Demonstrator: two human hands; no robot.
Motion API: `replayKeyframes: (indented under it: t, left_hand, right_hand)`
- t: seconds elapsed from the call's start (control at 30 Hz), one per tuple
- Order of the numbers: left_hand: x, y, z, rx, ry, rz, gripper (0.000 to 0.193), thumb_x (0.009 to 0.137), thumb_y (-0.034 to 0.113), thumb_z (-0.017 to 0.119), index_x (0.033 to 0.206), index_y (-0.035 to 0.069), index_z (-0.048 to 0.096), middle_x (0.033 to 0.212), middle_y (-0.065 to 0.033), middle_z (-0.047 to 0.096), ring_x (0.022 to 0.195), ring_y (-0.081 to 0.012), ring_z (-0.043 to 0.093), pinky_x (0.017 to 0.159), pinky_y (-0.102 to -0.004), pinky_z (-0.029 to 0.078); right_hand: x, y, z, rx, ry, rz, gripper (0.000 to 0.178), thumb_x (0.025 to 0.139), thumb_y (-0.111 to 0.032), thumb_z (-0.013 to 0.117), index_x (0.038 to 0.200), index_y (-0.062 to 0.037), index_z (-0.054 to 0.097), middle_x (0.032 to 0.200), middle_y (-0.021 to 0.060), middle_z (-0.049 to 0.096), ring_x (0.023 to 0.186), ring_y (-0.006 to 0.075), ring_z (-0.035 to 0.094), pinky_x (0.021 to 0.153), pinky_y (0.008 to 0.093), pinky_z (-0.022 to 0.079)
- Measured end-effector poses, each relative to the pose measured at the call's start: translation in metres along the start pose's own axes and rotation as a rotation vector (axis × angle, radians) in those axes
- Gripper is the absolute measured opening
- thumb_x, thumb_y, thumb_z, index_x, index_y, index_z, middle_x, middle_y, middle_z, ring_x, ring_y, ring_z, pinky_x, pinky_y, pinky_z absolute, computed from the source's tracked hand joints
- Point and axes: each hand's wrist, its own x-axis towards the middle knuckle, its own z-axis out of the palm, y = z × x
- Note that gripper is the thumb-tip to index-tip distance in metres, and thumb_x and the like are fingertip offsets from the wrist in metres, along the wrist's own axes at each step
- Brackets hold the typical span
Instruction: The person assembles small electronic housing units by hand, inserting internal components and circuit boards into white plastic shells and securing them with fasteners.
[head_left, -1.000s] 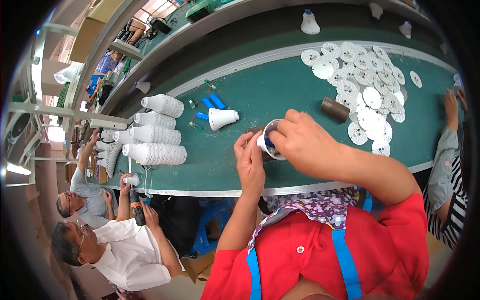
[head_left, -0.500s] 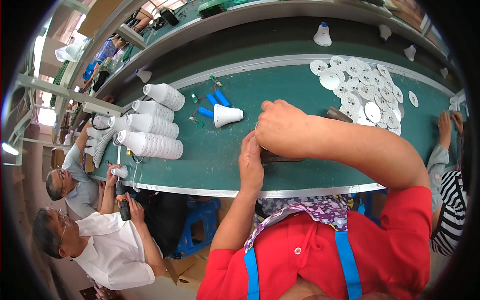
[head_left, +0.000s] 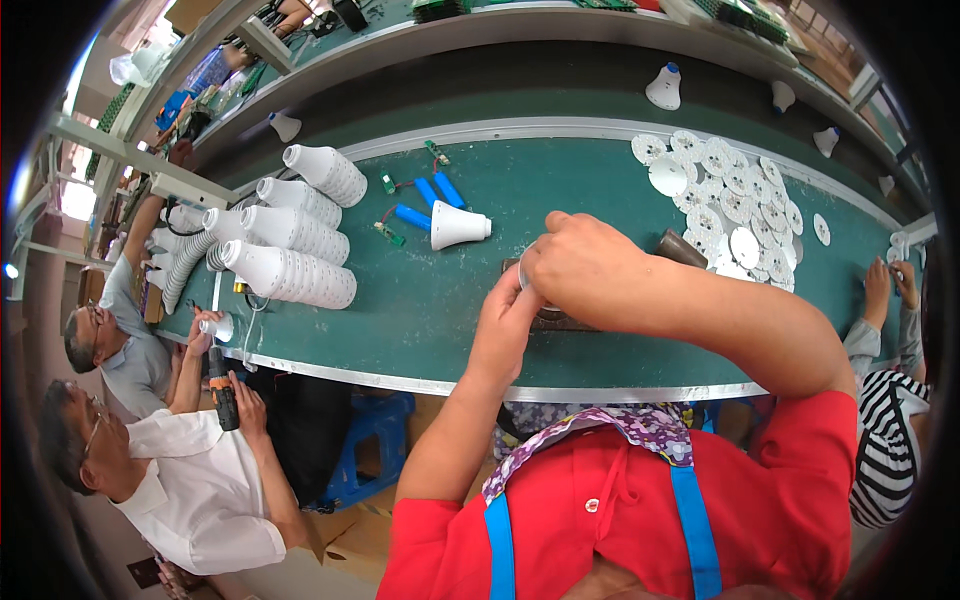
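Observation:
Close together over the bench, my left hand [head_left: 505, 318] and my right hand [head_left: 588, 266] meet at a thin, pale round piece [head_left: 523, 268]. Only its curved edge shows, so its exact kind cannot be told. Both hands have their fingers closed at it; the right hand, back upward, covers most of it. Beneath them lies a dark metal block [head_left: 572, 322], partly hidden. To the left a white bulb housing [head_left: 460, 226] rests on its side, beside blue cylindrical batteries [head_left: 412, 218] wired to small green circuit boards [head_left: 389, 234].
Nested stacks of white bulb housings [head_left: 290, 273] stand at the left. White LED discs [head_left: 743, 246] lie heaped at the right, near a dark cylinder [head_left: 682, 249]. A co-worker at left holds a power drill [head_left: 222, 390]; another person's hands [head_left: 889, 285] are at far right.
My hands have shifted slightly right and tilted, still together, and more of the pale edge shows between them. The view has moved a little; the bench things stay put.

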Motion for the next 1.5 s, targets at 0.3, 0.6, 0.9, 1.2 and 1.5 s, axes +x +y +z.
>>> replayKeyframes:
  t: [0.3, 0.6, 0.9, 1.2, 1.5]
  left_hand:
    - [0.007, 0.010, 0.000, -0.003, 0.002, -0.100, 0.034, 0.084, 0.020, 0.059, 0.110, -0.001, 0.052, 0.100, -0.0055, 0.056, 0.092, -0.0102, 0.052, 0.081, -0.0239, 0.040]
    - [0.011, 0.015, 0.005, 0.047, 0.026, -0.153, 0.034, 0.082, 0.019, 0.060, 0.107, -0.003, 0.054, 0.096, -0.0068, 0.059, 0.088, -0.0113, 0.054, 0.078, -0.0245, 0.043]
    - [0.010, 0.008, 0.002, 0.140, 0.045, -0.175, 0.038, 0.082, 0.019, 0.057, 0.113, -0.002, 0.050, 0.102, -0.0078, 0.056, 0.096, -0.0142, 0.051, 0.084, -0.0278, 0.040]
    - [0.011, 0.007, 0.000, 0.165, 0.038, -0.187, 0.035, 0.082, 0.019, 0.058, 0.108, -0.003, 0.054, 0.118, -0.0137, 0.046, 0.107, -0.0208, 0.047, 0.089, -0.0320, 0.038]
    - [0.006, 0.011, 0.006, 0.118, 0.043, -0.192, 0.034, 0.084, 0.019, 0.056, 0.110, -0.002, 0.053, 0.112, -0.0095, 0.051, 0.102, -0.0158, 0.049, 0.088, -0.0291, 0.039]
  right_hand:
    - [-0.019, 0.036, -0.026, 0.938, 0.275, 0.367, 0.031, 0.076, -0.018, 0.060, 0.103, -0.0017, 0.054, 0.078, 0.0133, 0.060, 0.077, 0.0235, 0.058, 0.066, 0.0339, 0.046]
    - [-0.032, 0.029, 0.015, 1.366, -0.142, 0.499, 0.050, 0.087, -0.031, 0.052, 0.127, -0.0034, 0.039, 0.108, 0.0142, 0.054, 0.092, 0.0191, 0.055, 0.069, 0.0290, 0.048]
    - [-0.028, 0.034, 0.023, 1.846, -0.304, 0.574, 0.049, 0.089, -0.027, 0.051, 0.131, -0.0088, 0.034, 0.122, 0.0096, 0.045, 0.105, 0.0191, 0.048, 0.078, 0.0307, 0.050]
    - [-0.022, 0.037, 0.039, 2.119, -0.271, 0.497, 0.043, 0.087, -0.015, 0.053, 0.128, -0.0081, 0.039, 0.116, 0.0074, 0.048, 0.103, 0.0164, 0.049, 0.081, 0.0285, 0.048]
    - [-0.026, 0.030, 0.030, 2.109, -0.215, 0.518, 0.044, 0.086, -0.013, 0.053, 0.128, -0.0077, 0.040, 0.115, 0.0075, 0.050, 0.100, 0.0158, 0.052, 0.078, 0.0279, 0.048]
